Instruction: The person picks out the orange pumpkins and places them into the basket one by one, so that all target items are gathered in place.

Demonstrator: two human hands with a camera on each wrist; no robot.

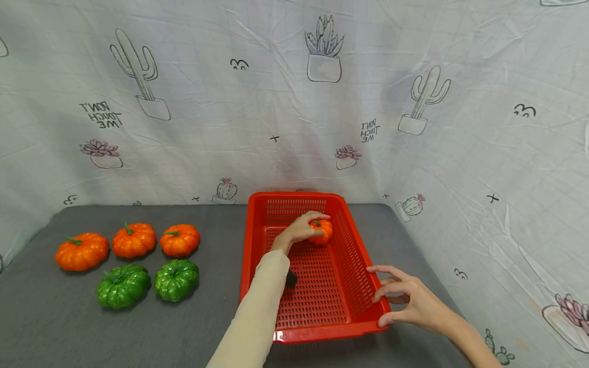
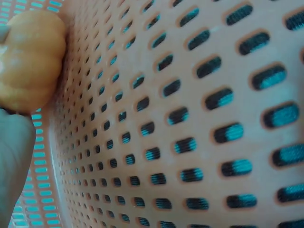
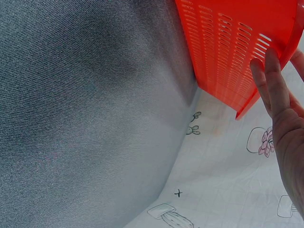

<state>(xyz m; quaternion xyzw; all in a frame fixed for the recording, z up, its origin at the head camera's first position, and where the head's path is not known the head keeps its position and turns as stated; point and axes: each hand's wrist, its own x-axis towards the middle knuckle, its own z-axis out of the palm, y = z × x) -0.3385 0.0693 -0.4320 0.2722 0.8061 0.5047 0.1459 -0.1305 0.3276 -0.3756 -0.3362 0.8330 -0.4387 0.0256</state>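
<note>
My left hand (image 1: pixel 299 228) reaches into a red plastic basket (image 1: pixel 322 329) and holds a small orange pumpkin (image 1: pixel 324 234) near the far right of its floor. Thumb and fingers lie round the pumpkin, which has a short green stem. In the left wrist view, the pumpkin (image 2: pixel 31 61) sits beside the perforated basket wall, with part of the hand below it. My right hand (image 1: pixel 409 299) grips the basket's near right corner, fingertips along the side rim and thumb at the front. The right wrist view shows fingers (image 3: pixel 273 85) against the outer wall.
Left of the basket, three orange pumpkins (image 1: pixel 134 240) form a row on the grey table (image 1: pixel 211 317). Two green pumpkins (image 1: pixel 176 280) lie nearer. A white cloth (image 1: pixel 276 102) printed with cacti hangs behind the table and along its right side.
</note>
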